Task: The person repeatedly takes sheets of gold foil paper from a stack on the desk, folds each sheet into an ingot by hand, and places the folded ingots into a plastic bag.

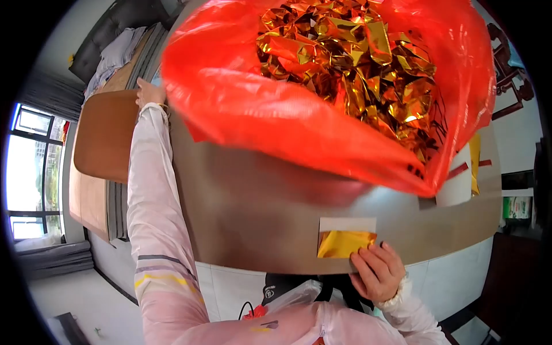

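A sheet of gold foil paper [344, 244] with a pale strip along its far side lies near the table's front edge. My right hand [379, 272] rests at its near right corner, fingertips on the foil and fingers slightly spread. Out to the left, my left hand [150, 94] reaches beside the rim of a large red plastic bag [276, 118]. The bag partly covers that hand, so its grip is hidden. Many folded gold foil pieces [351, 63] fill the bag.
The brown table [247, 224] has a curved edge. A brown chair back [103, 135] stands at the left, with a bed [123, 63] behind it. A white paper piece [454, 187] and a yellow strip [475, 164] lie right of the bag.
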### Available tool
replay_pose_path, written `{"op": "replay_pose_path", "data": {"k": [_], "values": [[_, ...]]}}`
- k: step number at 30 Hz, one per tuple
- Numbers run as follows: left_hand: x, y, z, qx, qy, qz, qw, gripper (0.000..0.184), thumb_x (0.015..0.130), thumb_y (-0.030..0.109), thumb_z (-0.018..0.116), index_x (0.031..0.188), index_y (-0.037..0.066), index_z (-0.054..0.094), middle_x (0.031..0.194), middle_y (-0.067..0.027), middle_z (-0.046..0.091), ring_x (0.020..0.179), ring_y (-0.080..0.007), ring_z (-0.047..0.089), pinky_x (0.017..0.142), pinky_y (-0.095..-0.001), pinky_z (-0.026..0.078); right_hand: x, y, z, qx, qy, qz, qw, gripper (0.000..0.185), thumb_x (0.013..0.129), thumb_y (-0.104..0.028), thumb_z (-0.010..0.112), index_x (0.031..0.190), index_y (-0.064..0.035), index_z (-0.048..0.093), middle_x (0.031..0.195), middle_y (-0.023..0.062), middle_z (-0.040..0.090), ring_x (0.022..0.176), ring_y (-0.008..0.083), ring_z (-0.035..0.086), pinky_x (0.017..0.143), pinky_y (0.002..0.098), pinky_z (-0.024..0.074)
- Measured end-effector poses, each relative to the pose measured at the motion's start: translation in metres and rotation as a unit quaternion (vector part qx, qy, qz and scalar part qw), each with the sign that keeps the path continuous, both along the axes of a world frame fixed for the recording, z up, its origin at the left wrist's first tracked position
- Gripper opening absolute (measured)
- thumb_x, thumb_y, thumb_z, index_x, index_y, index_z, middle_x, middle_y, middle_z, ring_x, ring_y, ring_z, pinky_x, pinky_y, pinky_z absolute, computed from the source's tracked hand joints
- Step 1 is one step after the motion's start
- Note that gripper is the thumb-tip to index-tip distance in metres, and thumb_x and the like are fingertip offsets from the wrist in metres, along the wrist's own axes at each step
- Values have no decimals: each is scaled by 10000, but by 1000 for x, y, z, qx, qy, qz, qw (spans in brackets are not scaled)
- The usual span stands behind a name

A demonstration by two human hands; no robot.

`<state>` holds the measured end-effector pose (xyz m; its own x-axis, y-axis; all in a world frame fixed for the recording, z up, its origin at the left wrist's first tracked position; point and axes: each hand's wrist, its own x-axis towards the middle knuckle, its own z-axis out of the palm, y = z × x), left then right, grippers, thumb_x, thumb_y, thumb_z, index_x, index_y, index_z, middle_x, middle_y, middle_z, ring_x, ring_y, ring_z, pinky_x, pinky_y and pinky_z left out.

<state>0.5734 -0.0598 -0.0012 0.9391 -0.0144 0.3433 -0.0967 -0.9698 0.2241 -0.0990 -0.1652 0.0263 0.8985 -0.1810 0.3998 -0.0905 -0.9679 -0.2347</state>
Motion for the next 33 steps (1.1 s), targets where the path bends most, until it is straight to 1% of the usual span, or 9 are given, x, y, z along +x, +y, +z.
{"op": "replay_pose_path", "data": {"k": [8,13,14,16,22,26,30,31,33], "values": [[54,-6,-32,-46,-47,-45,997,814,815,508,703,1435,59,426,1365,-232,535,1231,-386,532,988,-463,450,-1,-3,1,-22,33,12,999,336,775,-286,711,1082,-148,732,1100,29,664,1031,212,613,1050,429,428],[56,28,-22,-145,-74,-236,958,700,856,428,698,1406,52,483,1363,-215,544,1195,-347,574,947,-427,483,1,1,0,4,16,-4,1000,383,724,-243,775,1085,-126,725,1082,37,665,1012,226,616,991,439,477],[39,32,-13,-239,-21,-259,936,677,865,413,697,1400,50,494,1362,-211,546,1188,-339,582,939,-420,490,2,1,1,7,7,-9,1000,401,712,-241,781,1090,-121,722,1079,38,664,1012,227,616,987,438,480],[-42,47,24,-404,57,-348,844,504,924,313,656,1342,45,566,1259,-78,613,1029,-128,598,838,-253,490,5,2,3,8,-15,-22,1000,438,687,-235,795,1099,-111,716,1073,41,664,1011,230,616,979,437,485],[-254,89,73,-393,48,-412,821,315,989,100,559,1293,23,590,1239,-75,615,1119,-158,578,952,-289,468,-3,9,-14,7,-130,2,992,363,695,-113,713,1055,-64,703,962,39,639,931,229,608,896,401,511],[-401,106,77,-252,-60,-504,824,196,959,16,553,1133,7,644,1162,-100,641,1057,-210,615,940,-329,472,-15,20,-18,-11,-147,-13,989,274,688,-90,682,958,-42,688,868,57,616,854,249,612,761,387,497],[-508,94,68,-241,-9,-574,782,213,831,-25,657,1035,29,680,1074,-127,672,995,-307,648,883,-377,516,-11,23,-5,128,-282,-62,949,166,758,17,683,921,-3,655,869,104,633,732,310,614,635,380,497],[-530,88,68,-244,2,-590,770,215,817,-23,673,1026,27,681,1067,-127,670,976,-311,649,861,-382,522,-15,32,3,241,-253,-96,932,113,847,37,653,948,14,607,877,111,650,717,248,638,613,324,512],[-561,76,71,-248,9,-630,736,213,809,-35,678,1016,15,681,1064,-129,668,964,-316,648,842,-380,523,-6,46,2,556,-305,-76,770,105,894,7,634,981,7,574,899,90,648,752,176,640,643,284,523]]}}
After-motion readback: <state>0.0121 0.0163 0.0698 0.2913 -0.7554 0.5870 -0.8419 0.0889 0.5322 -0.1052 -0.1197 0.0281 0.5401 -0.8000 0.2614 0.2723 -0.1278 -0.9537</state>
